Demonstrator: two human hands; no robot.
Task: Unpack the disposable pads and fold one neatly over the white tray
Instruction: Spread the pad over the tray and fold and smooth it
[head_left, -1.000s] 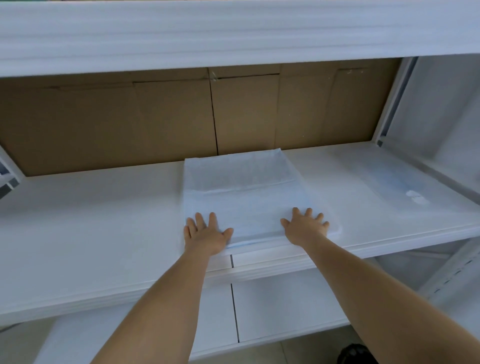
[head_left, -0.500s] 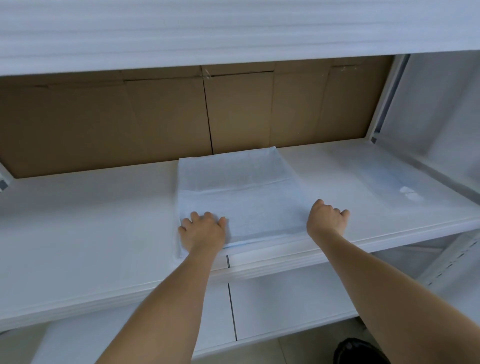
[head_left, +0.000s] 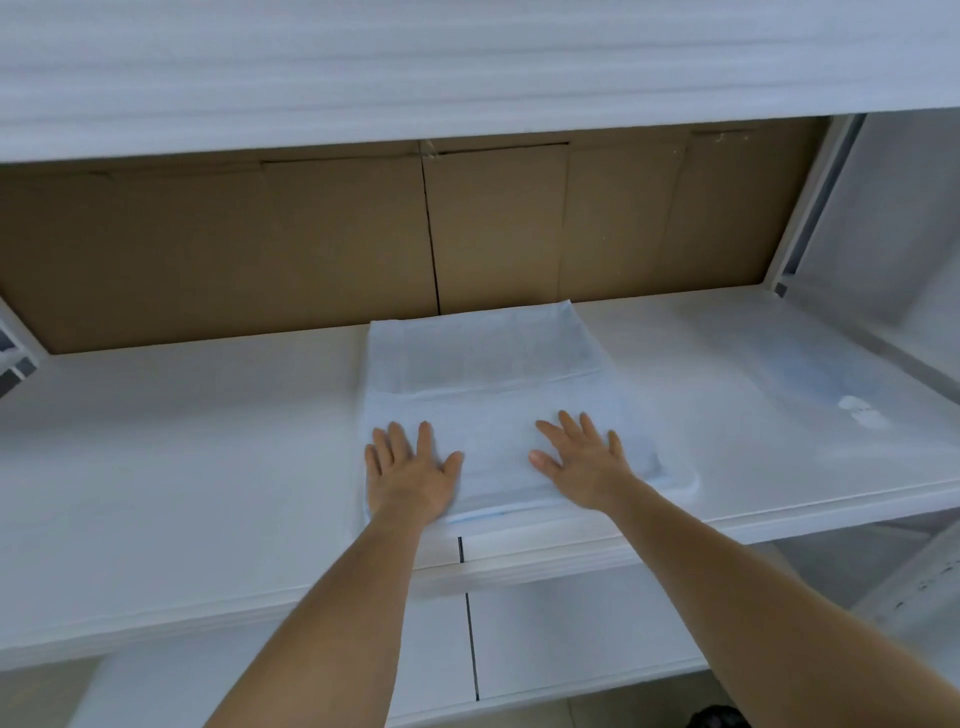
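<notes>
Both the left hand (head_left: 410, 475) and right hand (head_left: 584, 467) press flat, fingers (head_left: 423, 441) spread, on the folded pad (head_left: 483, 374), likely smoothing it down on the shelf (head_left: 182, 457).

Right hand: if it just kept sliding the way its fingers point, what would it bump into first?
The right hand lies flat on the folded pad, fingers pointing toward the back. It would probably first meet the pad's raised fold line, then the cardboard backing, though depth is hard to judge.

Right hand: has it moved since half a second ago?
Yes. The right hand has come left, from the folded pale blue disposable pad's right edge onto the pad, and now lies flat with fingers spread.
</notes>
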